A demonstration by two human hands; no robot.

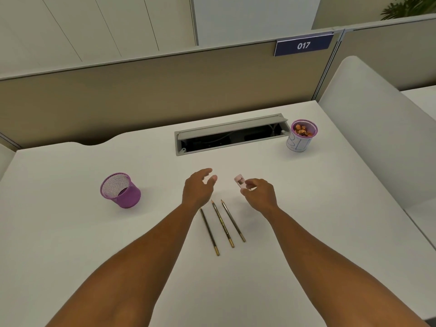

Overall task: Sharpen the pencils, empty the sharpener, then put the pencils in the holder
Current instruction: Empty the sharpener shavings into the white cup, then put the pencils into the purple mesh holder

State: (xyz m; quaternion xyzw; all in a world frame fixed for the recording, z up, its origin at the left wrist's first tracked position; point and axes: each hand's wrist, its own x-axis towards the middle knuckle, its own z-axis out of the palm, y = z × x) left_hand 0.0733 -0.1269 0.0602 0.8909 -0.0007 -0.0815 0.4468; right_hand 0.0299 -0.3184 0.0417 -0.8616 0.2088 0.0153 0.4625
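Three dark pencils with gold ends lie side by side on the white desk (70,244): a left pencil (209,232), a middle pencil (223,224) and a right pencil (233,221), tips pointing away from me. My right hand (259,193) pinches a small pink sharpener (240,181) just above the desk, beyond the pencil tips. My left hand (199,187) hovers with relaxed fingers and holds nothing, left of the sharpener; it covers the left pencil's tip. A purple mesh holder (120,191) stands at the left.
A white cup with a purple rim (300,136), holding pencil shavings, stands at the back right. An open grey cable tray (231,135) is set into the desk's middle back. A beige partition (141,95) closes the far side, and a white divider (377,128) the right.
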